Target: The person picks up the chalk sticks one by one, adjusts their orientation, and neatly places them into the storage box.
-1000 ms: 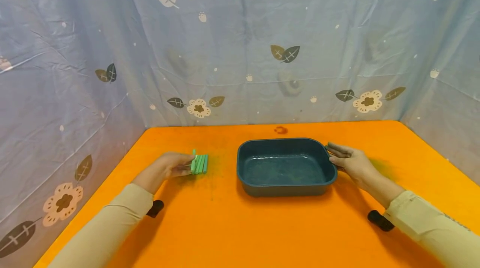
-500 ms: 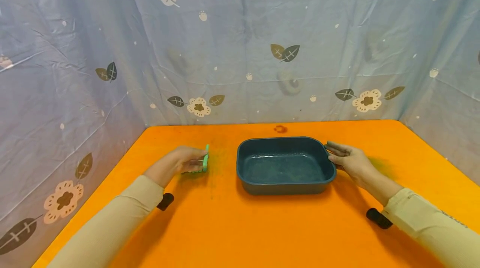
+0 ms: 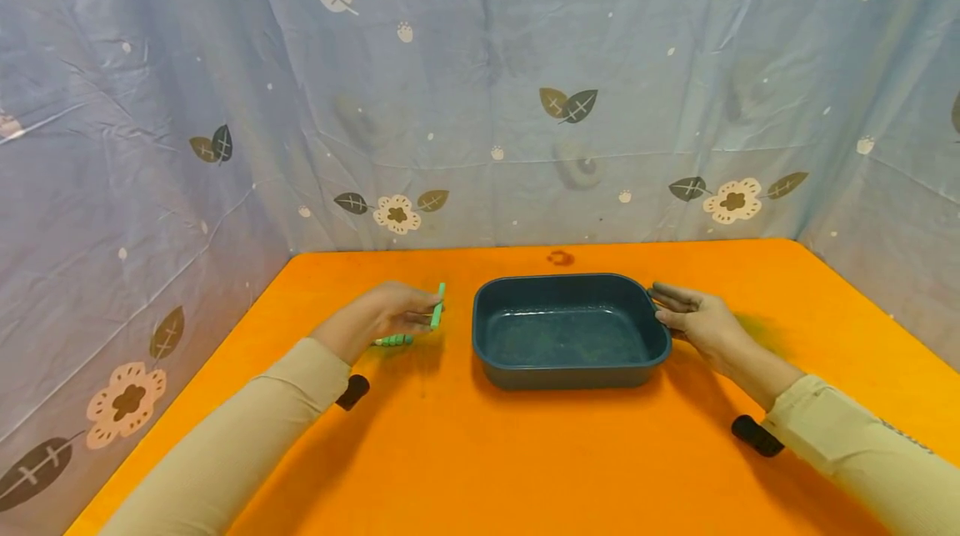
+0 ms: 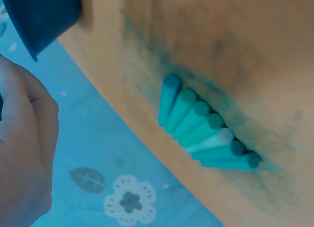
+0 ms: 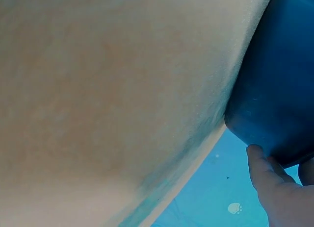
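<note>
My left hand (image 3: 390, 313) pinches a green stick of chalk (image 3: 438, 307) between thumb and fingers, raised to the left of a dark blue-grey basin (image 3: 566, 380). Below that hand, several more green chalk sticks (image 4: 196, 116) lie side by side in a fan, partly hidden by the hand in the head view. In the left wrist view the held chalk is out of sight. My right hand (image 3: 705, 328) touches the basin's right end, its fingers fairly straight along the outer wall and the thumb close to the rim. The basin's inside shows no chalk.
An orange table (image 3: 480, 469) carries everything, with green dusty smears near the chalk and by the right hand. A patterned blue-grey curtain (image 3: 480, 102) encloses the back and both sides. Dark wrist-worn pieces (image 3: 756, 436) hang below both sleeves.
My left hand has picked a chalk stick up from the row, then carried it right toward the basin. The right hand and the basin have stayed nearly still.
</note>
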`<state>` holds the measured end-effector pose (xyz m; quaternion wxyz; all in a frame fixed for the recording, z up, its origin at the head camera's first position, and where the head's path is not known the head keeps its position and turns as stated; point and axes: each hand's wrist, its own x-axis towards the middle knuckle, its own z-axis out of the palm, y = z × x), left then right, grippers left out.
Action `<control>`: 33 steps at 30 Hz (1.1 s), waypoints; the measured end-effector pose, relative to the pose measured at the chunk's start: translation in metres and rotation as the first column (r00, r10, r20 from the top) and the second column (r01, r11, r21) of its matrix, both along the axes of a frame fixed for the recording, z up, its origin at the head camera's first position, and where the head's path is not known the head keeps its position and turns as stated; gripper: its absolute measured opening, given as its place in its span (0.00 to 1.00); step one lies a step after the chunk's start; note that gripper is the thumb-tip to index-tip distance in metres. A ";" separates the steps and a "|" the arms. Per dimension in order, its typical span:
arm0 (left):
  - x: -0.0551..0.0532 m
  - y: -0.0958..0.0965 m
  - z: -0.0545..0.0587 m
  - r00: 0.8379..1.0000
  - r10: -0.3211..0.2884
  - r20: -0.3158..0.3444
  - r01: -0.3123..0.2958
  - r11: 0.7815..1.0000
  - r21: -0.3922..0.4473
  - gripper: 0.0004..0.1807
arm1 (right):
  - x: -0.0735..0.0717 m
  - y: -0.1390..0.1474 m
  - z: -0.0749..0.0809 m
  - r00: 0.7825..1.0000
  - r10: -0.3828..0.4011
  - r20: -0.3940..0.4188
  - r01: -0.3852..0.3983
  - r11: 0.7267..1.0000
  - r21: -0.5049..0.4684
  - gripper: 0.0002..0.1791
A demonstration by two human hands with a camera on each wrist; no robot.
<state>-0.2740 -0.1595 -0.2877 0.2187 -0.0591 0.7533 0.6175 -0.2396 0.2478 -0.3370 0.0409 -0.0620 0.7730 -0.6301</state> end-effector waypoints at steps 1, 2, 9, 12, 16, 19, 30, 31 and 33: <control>0.000 0.002 0.001 1.000 -0.003 0.000 0.003 1.000 0.000 0.23 | 0.000 0.000 0.000 1.000 0.000 0.000 0.000 1.000 0.000 0.32; 0.000 0.004 0.002 1.000 -0.010 0.001 0.010 1.000 0.006 0.22 | 0.000 0.000 0.000 1.000 0.001 0.000 -0.001 1.000 0.002 0.32; -0.001 0.024 0.011 0.999 -0.032 0.013 0.032 0.999 0.023 0.19 | 0.000 0.000 -0.001 1.000 0.000 0.000 0.000 1.000 0.005 0.32; -0.001 0.034 0.016 0.998 -0.054 0.010 0.055 0.999 -0.004 0.21 | 0.000 0.000 0.000 1.000 0.000 0.000 0.000 1.000 0.006 0.32; -0.003 0.045 0.020 0.997 -0.075 0.013 0.075 0.997 -0.034 0.21 | 0.001 0.000 0.000 1.000 0.001 0.005 -0.001 1.000 0.001 0.32; -0.005 0.051 0.021 0.997 -0.075 0.021 0.076 0.996 -0.039 0.22 | 0.001 0.000 0.000 1.000 0.002 0.009 -0.002 1.000 -0.003 0.32; -0.006 0.072 0.032 0.990 -0.134 0.046 0.137 0.988 -0.070 0.13 | 0.000 0.000 0.001 1.000 -0.003 0.013 0.003 1.000 0.000 0.32; -0.007 0.074 0.033 0.989 -0.137 0.051 0.140 0.988 -0.072 0.13 | 0.000 0.000 0.001 1.000 -0.003 0.015 0.003 1.000 -0.001 0.32; -0.007 0.078 0.035 0.988 -0.142 0.062 0.146 0.986 -0.078 0.12 | -0.001 0.000 0.001 1.000 -0.002 0.018 0.002 1.000 -0.005 0.32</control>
